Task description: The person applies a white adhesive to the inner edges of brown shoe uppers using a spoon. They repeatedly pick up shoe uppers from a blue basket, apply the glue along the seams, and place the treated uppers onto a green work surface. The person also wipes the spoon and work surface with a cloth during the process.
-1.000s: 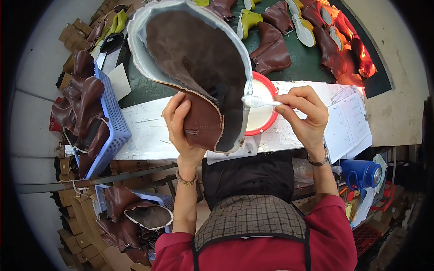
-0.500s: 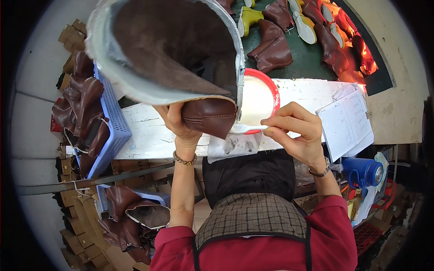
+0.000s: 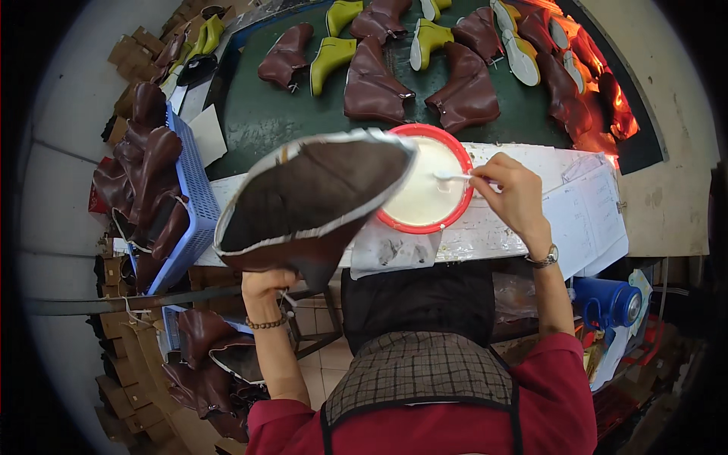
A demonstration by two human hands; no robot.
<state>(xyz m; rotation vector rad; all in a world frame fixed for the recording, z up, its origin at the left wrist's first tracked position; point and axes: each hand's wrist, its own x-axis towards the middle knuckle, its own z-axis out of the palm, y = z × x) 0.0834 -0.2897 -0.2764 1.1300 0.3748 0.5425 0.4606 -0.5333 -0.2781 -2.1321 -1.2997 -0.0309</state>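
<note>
A green surface (image 3: 262, 125) spans the far side. Along its near edge runs the white tabletop (image 3: 485, 236). Left of that stands a blue basket (image 3: 199, 216) heaped with brown boots (image 3: 155, 163). The held boot (image 3: 322, 182) is up above the tabletop's near edge, tilted, its dark opening toward the viewer and a pale band round the rim. More boots lie on the green surface, brown ones (image 3: 375, 87) and yellow-green ones (image 3: 332, 64). The red-rimmed bowl (image 3: 423, 228) of white liquid sits just right of the held boot. At right are a notebook (image 3: 580, 220) and, below it, a blue flask (image 3: 607, 302). A stained sheet (image 3: 394, 252) lies nearer than the bowl. The left hand (image 3: 267, 283) grips the held boot from below, its fingers partly hidden. The right hand (image 3: 512, 193) has its fingers pinched on the white brush (image 3: 449, 177), whose head is over the bowl; whether it touches the liquid is unclear.
</note>
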